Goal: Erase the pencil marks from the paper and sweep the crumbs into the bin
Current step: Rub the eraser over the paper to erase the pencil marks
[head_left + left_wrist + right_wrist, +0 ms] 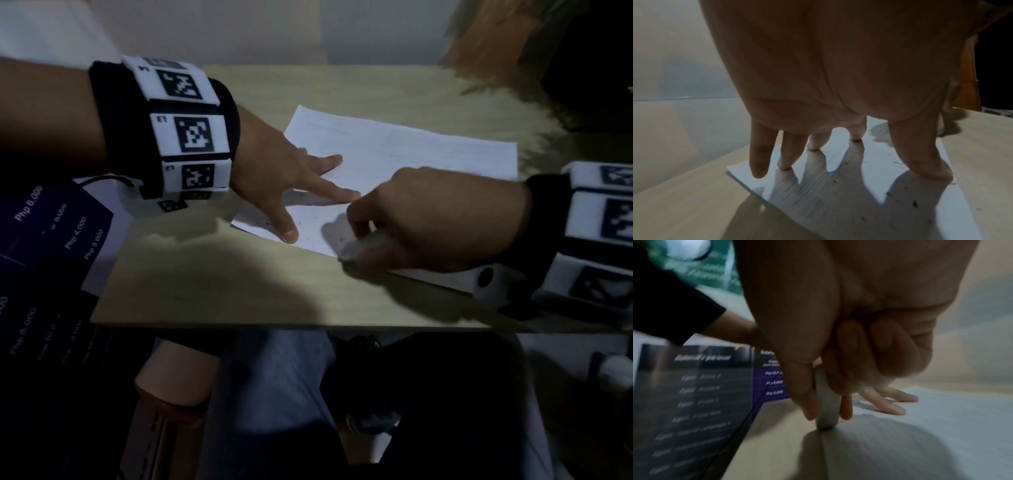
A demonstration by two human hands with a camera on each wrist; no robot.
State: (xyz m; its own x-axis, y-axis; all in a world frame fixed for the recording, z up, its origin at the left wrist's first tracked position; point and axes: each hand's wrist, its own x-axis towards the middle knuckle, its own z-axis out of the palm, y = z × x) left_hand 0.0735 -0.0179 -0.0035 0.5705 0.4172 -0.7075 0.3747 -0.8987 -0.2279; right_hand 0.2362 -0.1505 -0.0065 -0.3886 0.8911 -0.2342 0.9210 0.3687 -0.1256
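A white sheet of paper [404, 154] lies on the pale wooden table [212, 284], with faint pencil lines and dark eraser crumbs [914, 203] scattered near its front left corner. My left hand [291, 185] is spread flat on that corner, fingertips [784, 167] pressing the paper [838, 203]. My right hand [404, 222] pinches a grey-white eraser [352, 250] between thumb and fingers. In the right wrist view the eraser [827, 408] stands on end at the front edge of the paper [931, 434].
A dark printed poster with price lines [44, 267] hangs over the table's left edge; it shows again, blurred, as the poster [694, 402]. The table's front edge runs just below my hands. Dark clothing and legs fill the space below. No bin shows.
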